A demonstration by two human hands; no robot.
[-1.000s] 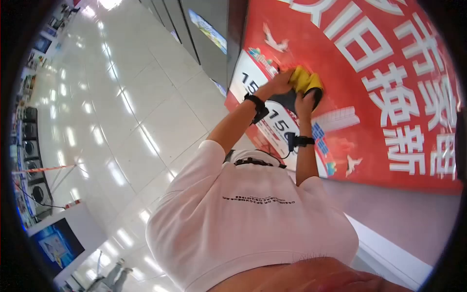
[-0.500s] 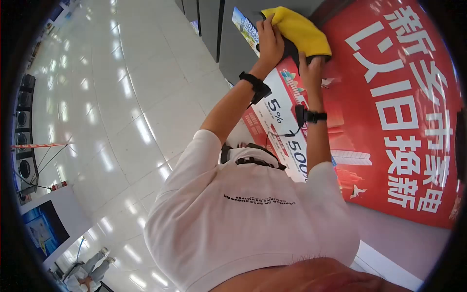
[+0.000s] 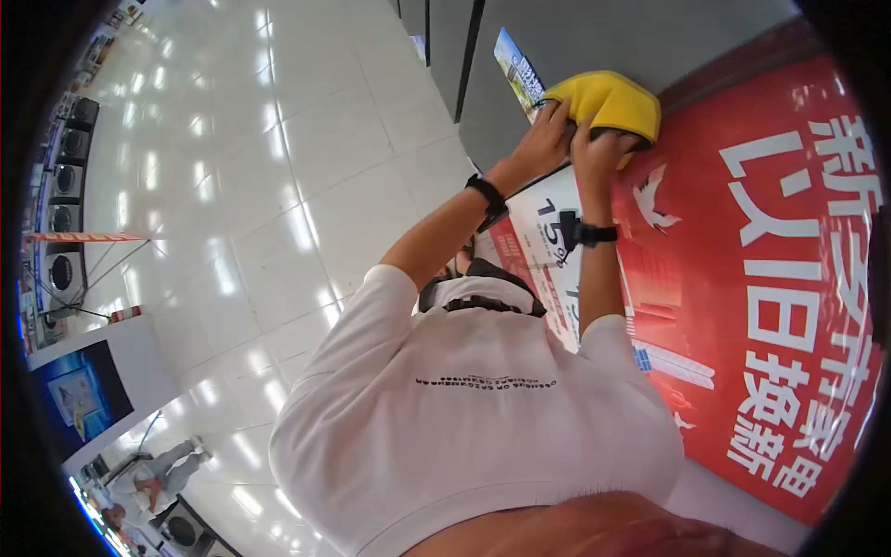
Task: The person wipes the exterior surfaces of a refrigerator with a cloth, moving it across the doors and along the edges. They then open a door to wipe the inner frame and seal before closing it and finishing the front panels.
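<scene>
A yellow cloth with a dark edge and underside lies bunched against the dark grey panel, just above the red poster. My left hand grips its lower left edge, the fingers bent over it. Close beside it, my right hand holds the cloth's lower side, with some fingertips hidden in the folds. Each wrist wears a black strap, the left strap and the right strap, with a small device attached.
A large red poster with white characters spreads on the right. A small printed card sticks out near the cloth. Glossy floor tiles lie to the left, with washing machines along the far edge. Another person sits at the lower left.
The view has shifted, so the cloth and poster appear lower and further right. The cloth looks more bunched, and my hands are closer together on it.
</scene>
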